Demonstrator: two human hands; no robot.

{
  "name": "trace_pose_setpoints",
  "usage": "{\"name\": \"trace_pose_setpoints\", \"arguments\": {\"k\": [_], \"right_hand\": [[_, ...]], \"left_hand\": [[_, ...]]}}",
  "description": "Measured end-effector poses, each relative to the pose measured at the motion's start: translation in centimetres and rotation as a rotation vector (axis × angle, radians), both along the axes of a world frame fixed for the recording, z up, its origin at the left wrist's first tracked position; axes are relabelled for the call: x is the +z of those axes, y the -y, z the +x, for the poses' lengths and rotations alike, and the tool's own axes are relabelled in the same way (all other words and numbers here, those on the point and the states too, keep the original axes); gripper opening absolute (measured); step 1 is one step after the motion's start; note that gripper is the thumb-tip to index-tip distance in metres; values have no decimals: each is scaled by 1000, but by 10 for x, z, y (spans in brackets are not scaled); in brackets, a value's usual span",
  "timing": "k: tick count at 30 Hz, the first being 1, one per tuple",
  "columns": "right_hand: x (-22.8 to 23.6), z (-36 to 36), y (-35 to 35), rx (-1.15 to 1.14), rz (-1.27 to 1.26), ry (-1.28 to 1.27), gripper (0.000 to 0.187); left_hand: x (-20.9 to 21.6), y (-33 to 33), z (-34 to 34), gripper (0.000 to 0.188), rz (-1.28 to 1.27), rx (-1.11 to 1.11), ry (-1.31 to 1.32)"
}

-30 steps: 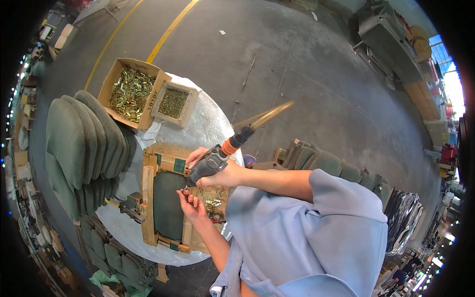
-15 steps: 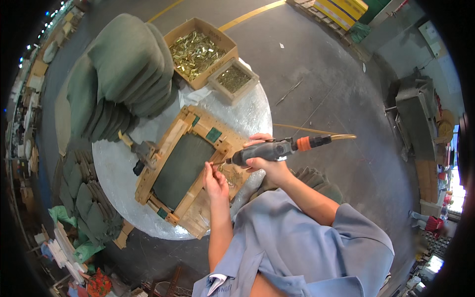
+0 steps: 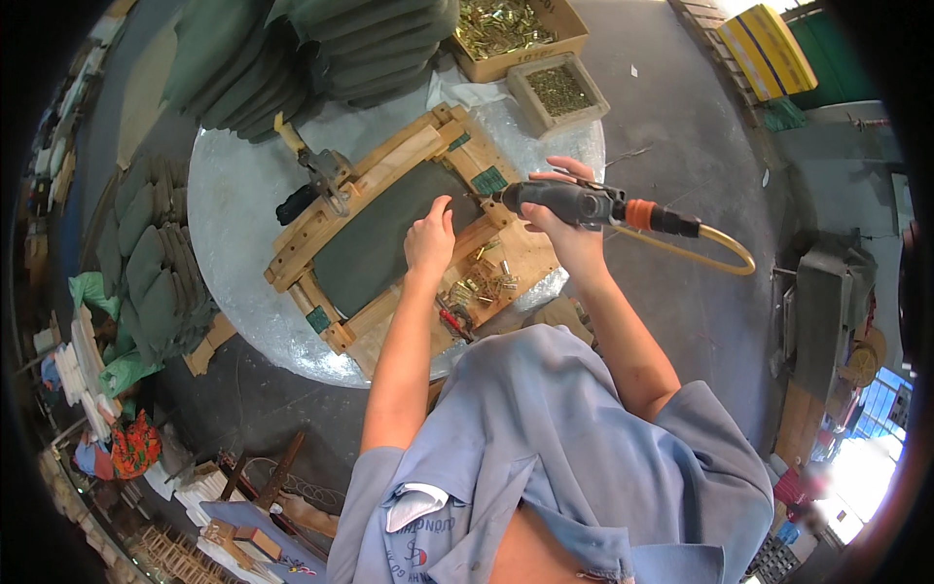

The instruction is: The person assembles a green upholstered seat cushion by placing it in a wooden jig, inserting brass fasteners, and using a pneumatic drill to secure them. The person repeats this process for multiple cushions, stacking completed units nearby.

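My right hand (image 3: 562,209) grips a dark grey air drill (image 3: 574,201) with an orange collar and a yellowish hose. Its nose points left, over the right-hand corner of a wooden frame jig (image 3: 389,161). Inside the jig lies a dark green panel (image 3: 375,243). My left hand (image 3: 431,240) is over the panel's right part, fingers curled together; anything between them is hidden. The tool's tip lies to the right of these fingers, apart from them. Brass-coloured fittings (image 3: 482,282) lie loose on the jig's near board, by red-handled pliers (image 3: 453,323).
The round table (image 3: 233,253) has a shiny wrapped top. Stacked green panels (image 3: 375,49) stand at its far left. A cardboard box (image 3: 535,58) of brass fittings and a tray (image 3: 593,109) of screws stand at the back. A metal clamp (image 3: 326,175) sits on the jig's left side.
My view has shifted, and the table sits higher in it. My left hand has come away from the tool's tip. The drill's nose is now farther along the jig, at its corner.
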State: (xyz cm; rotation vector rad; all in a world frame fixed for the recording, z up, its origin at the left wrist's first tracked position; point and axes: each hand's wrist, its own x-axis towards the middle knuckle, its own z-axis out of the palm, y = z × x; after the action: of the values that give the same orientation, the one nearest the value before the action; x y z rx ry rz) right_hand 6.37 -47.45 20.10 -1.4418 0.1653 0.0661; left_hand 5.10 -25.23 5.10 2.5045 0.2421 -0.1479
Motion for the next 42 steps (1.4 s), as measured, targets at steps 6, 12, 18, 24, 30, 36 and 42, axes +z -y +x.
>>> {"name": "trace_pose_setpoints", "arguments": {"k": [6,12,18,24,30,36,42], "right_hand": [[-47,47,-29,85,-125,224,64],[-53,72,-47,102,-138,272,62],[-60,78,-52,143,-160,219,63],[-55,90,-53,205,-330,275,59],[-30,126,-70,201,-580,163,57],[-26,155,-93,375,-774,90,81],[-9,159,-89,392,-700,48,79]], "left_hand": [[-15,-3,1,28,-31,12,68],[-19,-5,2,27,-99,43,57],[-22,-9,1,26,-155,60,40],[-22,-7,2,26,-127,67,41],[-22,-6,5,24,-112,53,56],[-21,-1,5,25,-148,54,107],[-18,-4,5,24,-111,52,63]]}}
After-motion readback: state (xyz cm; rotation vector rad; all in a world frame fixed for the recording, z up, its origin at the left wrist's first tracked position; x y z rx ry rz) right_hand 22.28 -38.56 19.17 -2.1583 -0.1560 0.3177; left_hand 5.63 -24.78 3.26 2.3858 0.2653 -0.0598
